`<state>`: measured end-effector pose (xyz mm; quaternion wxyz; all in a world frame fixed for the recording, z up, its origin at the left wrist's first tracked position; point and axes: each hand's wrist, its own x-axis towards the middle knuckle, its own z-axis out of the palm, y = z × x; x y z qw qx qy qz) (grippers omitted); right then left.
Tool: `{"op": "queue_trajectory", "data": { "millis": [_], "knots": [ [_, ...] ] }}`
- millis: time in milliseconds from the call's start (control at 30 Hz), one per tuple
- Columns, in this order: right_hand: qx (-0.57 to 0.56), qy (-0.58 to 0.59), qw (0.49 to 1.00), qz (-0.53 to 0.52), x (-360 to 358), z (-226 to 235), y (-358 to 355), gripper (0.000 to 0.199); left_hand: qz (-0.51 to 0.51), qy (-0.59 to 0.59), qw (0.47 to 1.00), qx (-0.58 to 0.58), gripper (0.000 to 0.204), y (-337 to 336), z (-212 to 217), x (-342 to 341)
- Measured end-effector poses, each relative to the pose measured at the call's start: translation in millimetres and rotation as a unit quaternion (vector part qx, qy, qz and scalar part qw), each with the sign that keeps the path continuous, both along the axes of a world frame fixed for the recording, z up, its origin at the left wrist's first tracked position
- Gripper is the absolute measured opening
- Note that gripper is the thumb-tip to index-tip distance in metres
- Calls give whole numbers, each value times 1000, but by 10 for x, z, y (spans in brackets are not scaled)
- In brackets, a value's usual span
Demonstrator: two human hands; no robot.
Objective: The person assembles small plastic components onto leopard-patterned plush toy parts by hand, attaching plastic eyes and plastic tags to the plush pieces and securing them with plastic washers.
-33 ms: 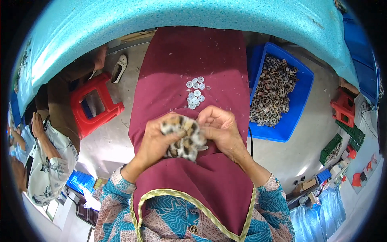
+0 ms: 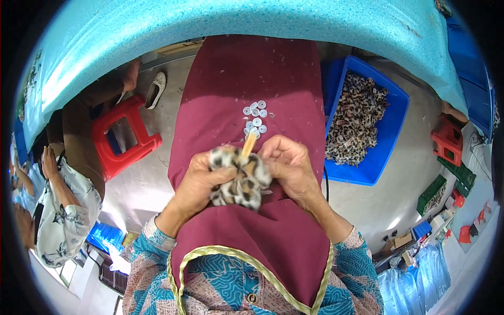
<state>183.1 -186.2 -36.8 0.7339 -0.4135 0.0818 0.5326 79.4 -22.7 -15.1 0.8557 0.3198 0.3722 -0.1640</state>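
Both grips are closed on my leopard-print fabric bundle [image 2: 240,178], left hand [image 2: 197,184] and right hand [image 2: 289,168] pinching it over my maroon apron [image 2: 247,73]. White discs [image 2: 255,118] lie just beyond; a blue bin [image 2: 386,142] crowds my right, with open floor [image 2: 142,184] to the left.

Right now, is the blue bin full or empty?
Partly full. Leopard-print pieces cover the far part of the blue bin, while its near part shows bare blue.

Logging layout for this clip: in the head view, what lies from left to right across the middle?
Seated person in a floral top → red stool → left hand → leopard-print fabric piece → right hand → blue bin of leopard-print pieces → small red stool.
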Motion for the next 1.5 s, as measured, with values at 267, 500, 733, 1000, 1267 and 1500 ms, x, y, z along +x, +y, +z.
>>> {"op": "queue_trajectory", "data": {
  "millis": [267,500,733,1000,1267,1500],
  "knots": [
    [23,12,999,-46,18,-76,160,15,-36,37,993,-106,53,36,63,29],
    [11,35,999,-36,10,-99,150,16,1,58,997,-49,53,-80,85,15],
    [-66,-51,996,28,89,-51,76,22,26,67,997,-7,47,-103,135,67],
    [-90,-193,973,90,80,110,74,26,5,58,998,3,46,-126,108,43],
    [-28,-144,988,50,55,132,85,24,23,59,997,-54,42,-82,143,54],
    [-168,-433,857,221,333,125,-28,28,64,20,997,-42,40,-175,-67,57]
  ]
}}
